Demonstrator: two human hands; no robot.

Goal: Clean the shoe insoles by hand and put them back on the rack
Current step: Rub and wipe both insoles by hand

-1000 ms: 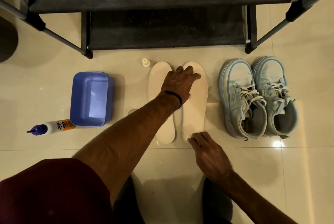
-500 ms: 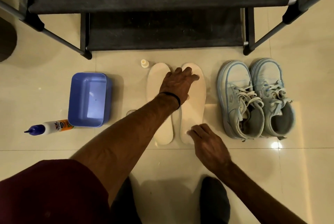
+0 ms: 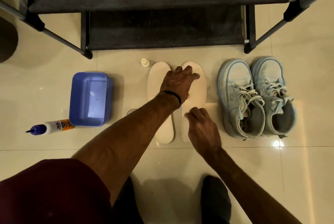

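Two pale insoles lie side by side on the tiled floor in front of the black shoe rack (image 3: pixel 162 30). My left hand (image 3: pixel 179 82) lies flat with spread fingers across the toe end of the right insole (image 3: pixel 198 95), its wrist crossing the left insole (image 3: pixel 156 86). My right hand (image 3: pixel 200 126) is over the middle and heel of the right insole. Its fingers are bent loosely, with the tips on the surface and slightly blurred. Neither hand grips anything.
A pair of light blue sneakers (image 3: pixel 256 97) stands to the right of the insoles. A blue plastic tub (image 3: pixel 88 99) and a lying squeeze bottle (image 3: pixel 52 127) are on the left. A small cap-like bottle (image 3: pixel 144 62) stands by the left insole's toe.
My right hand has slid from the heel end of the right insole up toward its middle. My left hand has stayed on the toe end.
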